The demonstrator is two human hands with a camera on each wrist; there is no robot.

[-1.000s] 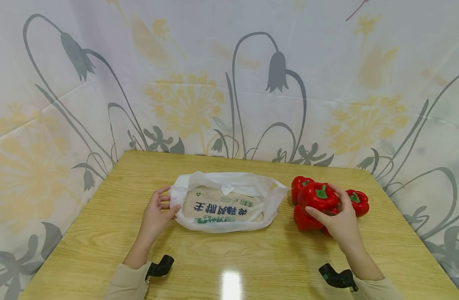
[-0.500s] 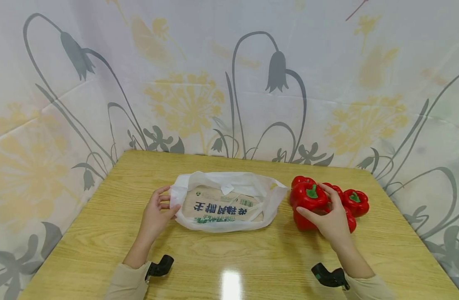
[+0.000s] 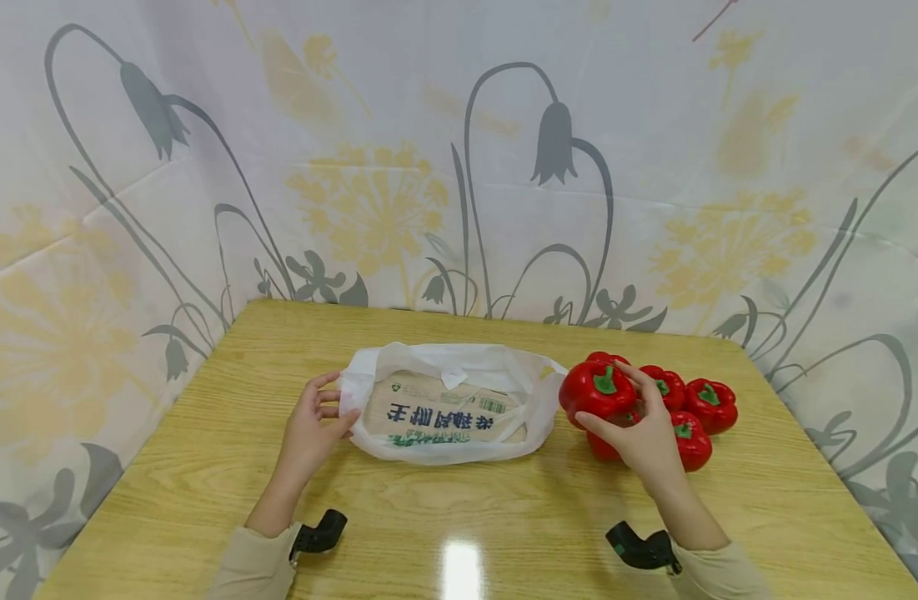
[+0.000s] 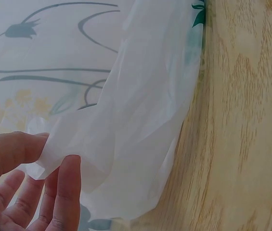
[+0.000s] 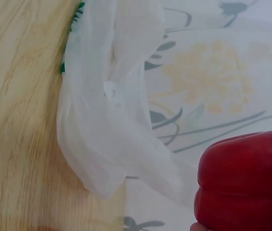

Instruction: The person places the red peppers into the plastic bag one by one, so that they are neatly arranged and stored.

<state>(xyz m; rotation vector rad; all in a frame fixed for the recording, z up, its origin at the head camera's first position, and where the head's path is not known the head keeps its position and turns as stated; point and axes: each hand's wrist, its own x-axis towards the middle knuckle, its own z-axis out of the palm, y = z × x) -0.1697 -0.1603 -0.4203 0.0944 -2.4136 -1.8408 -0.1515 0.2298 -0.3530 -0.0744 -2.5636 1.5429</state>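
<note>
The right hand [image 3: 642, 427], gripping a pepper [image 3: 589, 392], has brought it nearer to the bag [image 3: 447, 452], so little gap remains, while the left hand [image 3: 313, 421] pinches the bag's left edge.

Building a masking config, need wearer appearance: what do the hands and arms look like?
Left hand and right hand: bare, no gloves. Left sleeve and right sleeve: beige, ending partway along the forearms. Left wrist unit and right wrist unit: black, bent, at the cuffs; the right one shows a small green patch. No cables seen.
</note>
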